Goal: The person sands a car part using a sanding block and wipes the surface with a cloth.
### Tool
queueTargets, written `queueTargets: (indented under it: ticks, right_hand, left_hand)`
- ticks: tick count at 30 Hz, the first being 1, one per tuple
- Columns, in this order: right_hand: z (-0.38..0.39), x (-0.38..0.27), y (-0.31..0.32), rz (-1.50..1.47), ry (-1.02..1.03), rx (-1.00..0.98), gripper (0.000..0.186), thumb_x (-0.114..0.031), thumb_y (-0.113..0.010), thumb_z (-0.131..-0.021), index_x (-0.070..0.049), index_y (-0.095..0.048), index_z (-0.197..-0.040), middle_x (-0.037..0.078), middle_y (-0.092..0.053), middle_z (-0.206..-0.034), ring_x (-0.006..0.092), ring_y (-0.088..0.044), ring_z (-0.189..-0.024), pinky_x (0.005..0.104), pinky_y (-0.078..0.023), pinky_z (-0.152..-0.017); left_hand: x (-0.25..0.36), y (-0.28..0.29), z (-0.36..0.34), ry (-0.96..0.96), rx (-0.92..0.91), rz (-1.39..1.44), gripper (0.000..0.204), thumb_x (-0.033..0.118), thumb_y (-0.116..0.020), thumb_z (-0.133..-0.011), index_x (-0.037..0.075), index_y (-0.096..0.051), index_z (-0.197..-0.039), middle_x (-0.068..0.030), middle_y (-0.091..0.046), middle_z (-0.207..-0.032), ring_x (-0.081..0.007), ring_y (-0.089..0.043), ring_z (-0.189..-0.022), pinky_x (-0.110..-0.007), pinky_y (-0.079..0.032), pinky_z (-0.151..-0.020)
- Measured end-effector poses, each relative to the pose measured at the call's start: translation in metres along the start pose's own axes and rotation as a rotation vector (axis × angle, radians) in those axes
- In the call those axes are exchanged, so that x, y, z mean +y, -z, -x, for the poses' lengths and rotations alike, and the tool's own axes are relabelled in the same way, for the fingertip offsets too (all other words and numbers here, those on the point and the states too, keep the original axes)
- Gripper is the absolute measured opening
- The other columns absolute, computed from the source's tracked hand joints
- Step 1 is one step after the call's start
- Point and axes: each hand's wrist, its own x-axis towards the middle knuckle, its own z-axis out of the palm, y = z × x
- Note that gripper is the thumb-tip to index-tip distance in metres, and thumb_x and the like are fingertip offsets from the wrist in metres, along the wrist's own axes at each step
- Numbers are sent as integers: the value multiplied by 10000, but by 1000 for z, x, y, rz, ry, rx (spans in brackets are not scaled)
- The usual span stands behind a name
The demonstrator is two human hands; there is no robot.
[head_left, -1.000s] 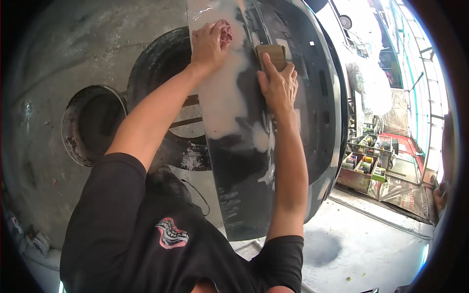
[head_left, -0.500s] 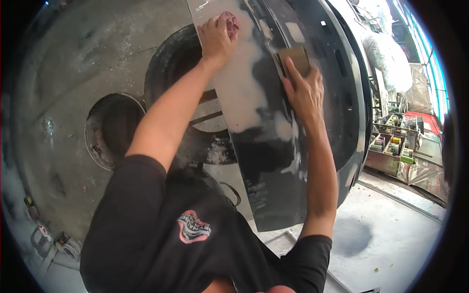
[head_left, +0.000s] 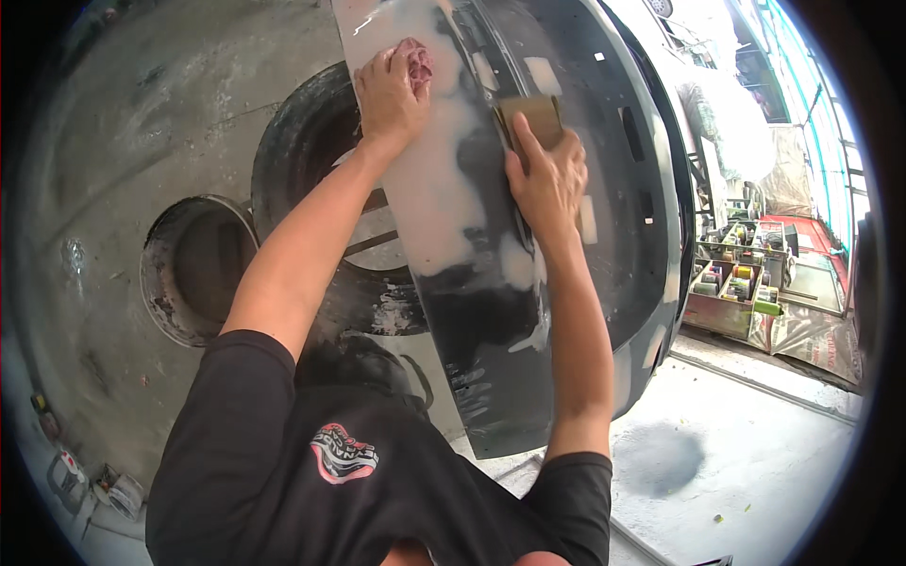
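A dark car body panel (head_left: pixel 491 377) with pale filler patches lies in front of me. On its far left part rests my left hand (head_left: pixel 390 102), fingers curled round a crumpled reddish rag (head_left: pixel 415 64). My right hand (head_left: pixel 552 179) grips a brown sanding block (head_left: pixel 530 115) from its near and right sides, thumb or finger laid over the top. The block sits flat along the raised crease of the panel, just below a small pale patch. Its underside is hidden.
Left of the panel stand a round drum (head_left: pixel 198 269) and a tyre-like black ring (head_left: pixel 274 179) on the grey floor. At the right is a divided tray (head_left: pixel 736 283) of cans and rolls. A power tool (head_left: pixel 66 476) lies lower left.
The whole view has shifted, so the panel appears further left and lower. Against the panel, the sanding block has slid slightly left and away from me; the left hand with the rag stays put.
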Motion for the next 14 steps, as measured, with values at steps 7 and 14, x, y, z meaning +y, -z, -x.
queueTargets:
  ticks: [7,14]
  right_hand:
    - [-4,10,-2,-23,67,-49,575,-303,-767,-916,-331,-626,-1473,268,-527,-1352,454,-566,-1197,547,-491,-993]
    - [-41,-20,-19,-3,-69,-74,611,-315,-788,-902,-346,-621,-1489,264,-518,-1366,448,-565,-1196,536,-492,-991]
  left_hand:
    - [-19,-4,-1,20,-22,1,617,227,-773,-884,53,-537,-1427,-175,-556,-1404,-414,-511,-1323,-542,-386,-1140]
    - [-8,-4,0,73,-37,38,677,243,-798,-871,115,-515,-1473,-167,-532,-1455,-424,-473,-1378,-550,-337,-1193]
